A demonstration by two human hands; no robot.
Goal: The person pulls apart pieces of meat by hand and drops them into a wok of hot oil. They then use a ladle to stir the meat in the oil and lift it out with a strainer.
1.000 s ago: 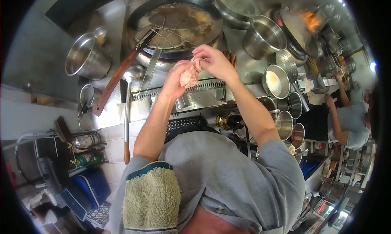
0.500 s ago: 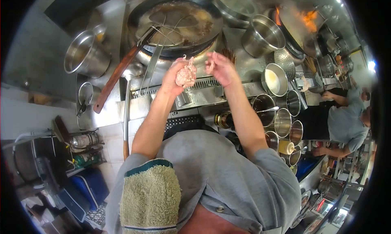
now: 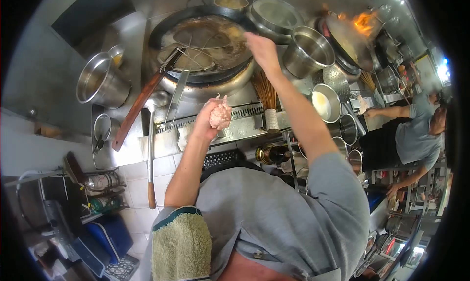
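My left hand point(image 3: 205, 122) is closed round a lump of pale pink minced meat point(image 3: 220, 116), held in front of the stove's edge. My right hand point(image 3: 262, 51) reaches over the right rim of a big black wok point(image 3: 155, 41); its fingers are blurred, so what they hold does not show. Dark bubbling oil point(image 3: 230, 43) fills the wok. Across it lies a wire strainer point(image 3: 198, 60) with a long wooden handle point(image 3: 134, 107) sticking out toward me. A flat metal tool point(image 3: 178, 92) leans on the wok's near rim.
A bamboo brush point(image 3: 270, 117) stands right of the wok, with a steel pot point(image 3: 309, 48) behind it. Flames point(image 3: 364, 24) rise at another wok farther right. A ladle point(image 3: 151, 153) hangs over the front edge at left. A co-worker point(image 3: 416, 134) stands at right.
My right hand has moved from beside the meat, up and forward to the wok's right rim. My left hand, still holding the meat, has come slightly lower and nearer me.
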